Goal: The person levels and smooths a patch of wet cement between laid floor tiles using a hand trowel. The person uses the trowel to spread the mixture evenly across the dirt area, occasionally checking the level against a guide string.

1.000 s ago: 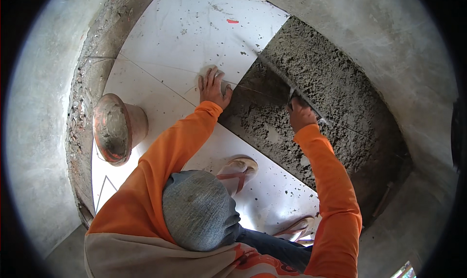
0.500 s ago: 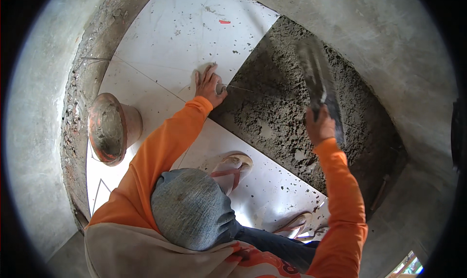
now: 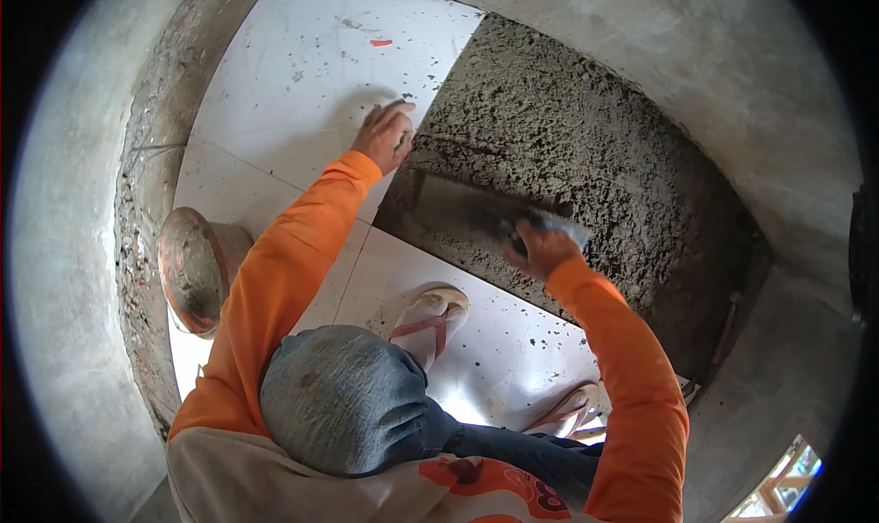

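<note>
My right hand (image 3: 542, 251) is wrapped round the handle of a long steel plastering trowel (image 3: 449, 202). Its blade lies across the grey wet mortar (image 3: 586, 129), close to the near tile edge, slightly blurred by motion. My left hand (image 3: 386, 136) is over the edge of the large white floor tile (image 3: 275, 92), where it meets the mortar. The left fingers are loosely bent and apart, and I see nothing held in them. Under the trowel the mortar is smoother; beyond it the surface is rough and grainy.
On the tiles at the left stands a mortar-stained bucket (image 3: 197, 271), tilted toward the wall. A curved concrete wall (image 3: 778, 111) closes in the right side. My sandalled foot (image 3: 432, 321) rests on the near tile (image 3: 494, 340), among mortar crumbs. A thin bar (image 3: 728, 326) lies at the mortar's right edge.
My right hand has swung the trowel from the far right of the mortar to the near left, turning it crosswise. My left hand has shifted slightly and its fingers have bent from spread.
</note>
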Demonstrator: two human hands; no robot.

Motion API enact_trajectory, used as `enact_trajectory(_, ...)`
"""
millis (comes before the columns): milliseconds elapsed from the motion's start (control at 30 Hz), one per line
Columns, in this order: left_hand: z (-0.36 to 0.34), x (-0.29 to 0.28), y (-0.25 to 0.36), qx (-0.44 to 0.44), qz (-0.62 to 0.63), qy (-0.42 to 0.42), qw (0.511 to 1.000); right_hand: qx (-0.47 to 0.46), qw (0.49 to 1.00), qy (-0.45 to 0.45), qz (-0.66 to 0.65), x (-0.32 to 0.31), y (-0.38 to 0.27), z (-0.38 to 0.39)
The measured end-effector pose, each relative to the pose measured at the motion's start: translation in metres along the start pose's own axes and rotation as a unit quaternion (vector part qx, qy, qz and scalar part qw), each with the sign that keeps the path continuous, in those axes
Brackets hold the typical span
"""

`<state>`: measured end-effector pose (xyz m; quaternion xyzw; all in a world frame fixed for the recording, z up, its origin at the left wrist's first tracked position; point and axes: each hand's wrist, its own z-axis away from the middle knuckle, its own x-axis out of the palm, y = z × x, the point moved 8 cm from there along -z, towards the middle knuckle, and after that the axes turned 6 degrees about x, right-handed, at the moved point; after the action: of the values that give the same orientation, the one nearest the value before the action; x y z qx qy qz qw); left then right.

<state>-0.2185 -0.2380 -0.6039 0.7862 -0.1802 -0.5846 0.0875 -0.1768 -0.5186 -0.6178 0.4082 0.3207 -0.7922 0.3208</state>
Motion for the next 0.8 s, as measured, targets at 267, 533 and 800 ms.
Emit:
enact_trajectory(267, -0.016, 0.000, -0.013, -0.053, -0.052, 0.066, 0.995, 0.370, 0.893, 0.200, -0.160, -0.064, 0.159, -0.070)
enact_trajectory(533, -0.010, 0.006, -0.022, -0.065, -0.024, 0.128, 0.989, 0.275, 0.921, -0.003, -0.274, 0.007, 0.019, -0.044)
enact_trajectory(800, -0.011, 0.017, -0.028, -0.094, -0.045, 0.117, 0.988, 0.201, 0.954, -0.135, -0.178, 0.029, 0.008, 0.034)
